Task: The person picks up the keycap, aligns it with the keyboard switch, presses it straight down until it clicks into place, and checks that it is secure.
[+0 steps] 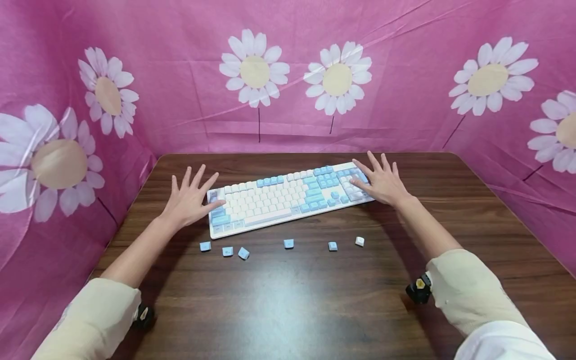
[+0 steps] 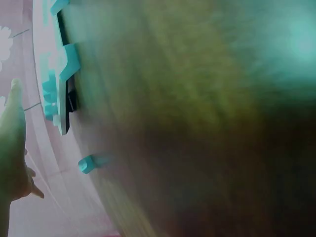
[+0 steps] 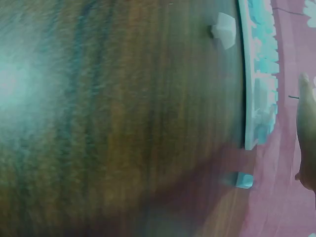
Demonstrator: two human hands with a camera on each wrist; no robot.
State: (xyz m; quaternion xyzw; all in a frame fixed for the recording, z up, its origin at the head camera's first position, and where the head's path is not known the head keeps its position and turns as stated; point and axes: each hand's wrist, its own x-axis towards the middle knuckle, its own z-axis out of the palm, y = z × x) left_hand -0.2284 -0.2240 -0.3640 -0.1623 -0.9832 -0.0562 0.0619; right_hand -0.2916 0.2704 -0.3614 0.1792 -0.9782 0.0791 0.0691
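Observation:
A white and light-blue keyboard (image 1: 267, 200) lies slantwise on the table, its right end farther back. My left hand (image 1: 186, 202) is at its left end, fingers spread, the thumb overlapping the edge keys. Over the number-pad end is my right hand (image 1: 384, 185), also with spread fingers. Neither hand grips anything; whether they touch the keyboard I cannot tell. Several loose keycaps lie in front of it, among them a blue keycap (image 1: 288, 243) near the middle and a white keycap (image 1: 359, 241) at the right. The right wrist view also shows the white keycap (image 3: 225, 30).
The dark wooden table (image 1: 279, 300) reflects a bright patch of light at its front. A pink cloth (image 1: 180, 100) printed with white daisies hangs behind it and on both sides. Small black devices (image 1: 418, 289) sit by the sleeves.

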